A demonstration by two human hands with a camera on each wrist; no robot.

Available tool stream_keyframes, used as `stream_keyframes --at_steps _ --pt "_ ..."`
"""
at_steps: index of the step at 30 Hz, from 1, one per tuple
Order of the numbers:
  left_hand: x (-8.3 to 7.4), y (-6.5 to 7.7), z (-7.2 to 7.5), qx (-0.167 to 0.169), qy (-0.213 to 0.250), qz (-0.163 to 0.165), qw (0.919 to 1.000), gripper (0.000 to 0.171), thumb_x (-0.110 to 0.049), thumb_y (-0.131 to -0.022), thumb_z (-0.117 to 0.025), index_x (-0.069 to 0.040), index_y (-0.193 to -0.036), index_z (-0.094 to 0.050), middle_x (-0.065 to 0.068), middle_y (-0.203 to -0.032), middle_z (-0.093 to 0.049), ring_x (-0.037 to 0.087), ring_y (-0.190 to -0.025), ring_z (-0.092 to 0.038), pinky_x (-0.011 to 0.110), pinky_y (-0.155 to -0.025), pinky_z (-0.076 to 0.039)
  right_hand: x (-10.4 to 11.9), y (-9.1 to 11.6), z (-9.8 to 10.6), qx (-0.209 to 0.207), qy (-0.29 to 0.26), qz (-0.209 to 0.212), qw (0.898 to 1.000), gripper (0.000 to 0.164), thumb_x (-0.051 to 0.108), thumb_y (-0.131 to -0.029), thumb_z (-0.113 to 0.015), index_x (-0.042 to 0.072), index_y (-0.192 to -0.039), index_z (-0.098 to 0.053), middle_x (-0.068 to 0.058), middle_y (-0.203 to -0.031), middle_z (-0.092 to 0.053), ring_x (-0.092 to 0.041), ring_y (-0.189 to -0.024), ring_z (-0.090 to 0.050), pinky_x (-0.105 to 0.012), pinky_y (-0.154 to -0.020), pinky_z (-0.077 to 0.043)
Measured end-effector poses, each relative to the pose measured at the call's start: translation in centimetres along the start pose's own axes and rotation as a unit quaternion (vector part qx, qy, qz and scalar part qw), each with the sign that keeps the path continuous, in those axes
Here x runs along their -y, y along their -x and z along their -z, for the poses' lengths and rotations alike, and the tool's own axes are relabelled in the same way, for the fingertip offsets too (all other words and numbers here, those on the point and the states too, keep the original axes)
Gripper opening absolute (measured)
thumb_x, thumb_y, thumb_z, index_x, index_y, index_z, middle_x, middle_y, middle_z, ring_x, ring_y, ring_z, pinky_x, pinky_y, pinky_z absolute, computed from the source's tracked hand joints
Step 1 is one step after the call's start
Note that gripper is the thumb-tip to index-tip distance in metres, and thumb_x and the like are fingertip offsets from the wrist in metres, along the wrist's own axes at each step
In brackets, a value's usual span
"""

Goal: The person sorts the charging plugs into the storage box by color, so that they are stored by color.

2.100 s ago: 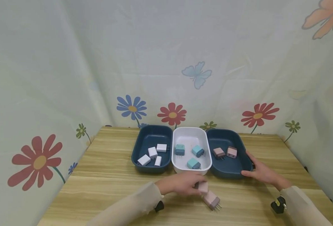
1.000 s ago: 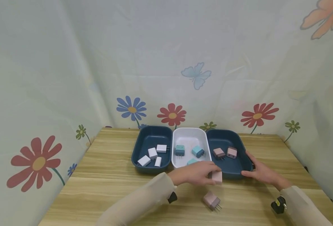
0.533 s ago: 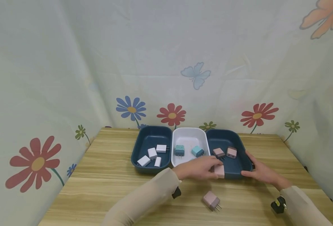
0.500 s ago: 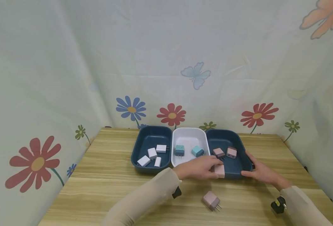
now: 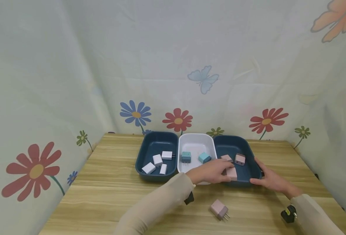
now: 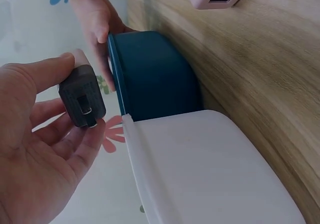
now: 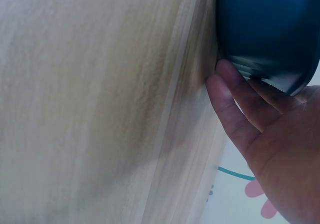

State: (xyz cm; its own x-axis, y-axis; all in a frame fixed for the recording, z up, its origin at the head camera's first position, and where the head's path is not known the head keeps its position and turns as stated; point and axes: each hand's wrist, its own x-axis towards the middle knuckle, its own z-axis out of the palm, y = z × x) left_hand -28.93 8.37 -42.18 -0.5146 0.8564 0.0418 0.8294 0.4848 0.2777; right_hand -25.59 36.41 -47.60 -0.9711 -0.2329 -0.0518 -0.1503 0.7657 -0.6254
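My left hand pinches a pink wall charger over the near edge of the right dark blue bin. The left wrist view shows its dark prong end between thumb and fingers. Inside that bin lie two more pink chargers, one upright and one partly behind my left fingers. My right hand rests against the bin's right side, thumb by the rim, fingers fairly straight along the outer wall. Another pink charger lies on the table in front, prongs to the right.
A white bin in the middle holds teal chargers, partly covered by my left arm. The left dark blue bin holds several white chargers. All three stand side by side on the wooden table, before a flowered curtain.
My left hand has lifted the pink charger from beside the other one on the table and carried it right and away, to over the right bin. My right hand has stayed in place.
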Motion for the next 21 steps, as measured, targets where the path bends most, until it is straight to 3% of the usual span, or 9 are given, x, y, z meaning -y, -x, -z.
stream_keyframes --at_steps 10,21 --pt "0.2 -1.4 -0.6 -0.009 -0.004 0.001 1.0 0.049 -0.037 -0.091 -0.063 -0.014 -0.133 -0.053 -0.006 -0.123 -0.056 0.0 -0.1 -0.048 0.012 -0.087 -0.038 -0.4 -0.2 -0.1 -0.004 0.001 0.0 1.0 0.102 0.039 -0.084 -0.07 0.003 -0.151 -0.001 -0.037 -0.147 -0.012 -0.057 -0.124 -0.026 -0.068 -0.094 -0.03" --pt "0.3 -2.4 -1.5 0.0 -0.016 0.01 0.9998 0.05 -0.04 -0.091 -0.061 -0.016 -0.134 -0.052 -0.007 -0.128 -0.054 0.0 -0.108 -0.047 0.013 -0.093 -0.036 -0.9 -0.3 -0.2 -0.007 -0.003 -0.001 1.0 0.103 0.038 -0.084 -0.07 0.004 -0.151 -0.001 -0.036 -0.147 -0.012 -0.055 -0.125 -0.027 -0.067 -0.095 -0.03"
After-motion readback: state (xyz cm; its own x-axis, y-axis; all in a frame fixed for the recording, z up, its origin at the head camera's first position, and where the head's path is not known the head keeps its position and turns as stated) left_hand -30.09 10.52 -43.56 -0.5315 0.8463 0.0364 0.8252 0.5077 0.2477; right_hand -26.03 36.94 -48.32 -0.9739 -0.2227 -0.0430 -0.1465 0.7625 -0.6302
